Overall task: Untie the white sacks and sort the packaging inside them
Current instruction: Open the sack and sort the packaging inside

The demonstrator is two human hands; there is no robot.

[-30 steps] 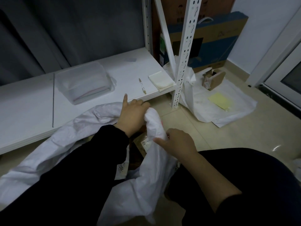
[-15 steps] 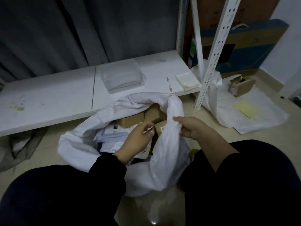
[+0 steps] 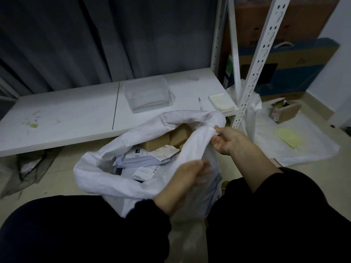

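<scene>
A white sack [image 3: 114,179] stands open on the floor between my knees. Inside it lie brown cardboard boxes [image 3: 171,137] and white mailer bags with labels [image 3: 140,160]. My right hand [image 3: 226,139] pinches the sack's right rim and holds it up. My left hand [image 3: 188,173] is blurred over the sack's near wall, fingers stretched out; I cannot tell whether it touches the cloth. A second white sack [image 3: 303,149] lies flat on the floor at the right, with a small brown box [image 3: 284,111] and a yellow sheet [image 3: 288,137] on it.
A low white shelf board [image 3: 66,118] runs behind the sack, bearing a clear plastic tub [image 3: 148,95], a pen [image 3: 200,103] and a stack of white sheets [image 3: 222,102]. A white rack post [image 3: 252,73] stands at the right. A dark mesh bag [image 3: 28,168] lies at the left.
The sack's mouth has opened wide, showing the parcels inside. My left hand came out of the sack toward its near wall. My right hand lifted the rim to the right.
</scene>
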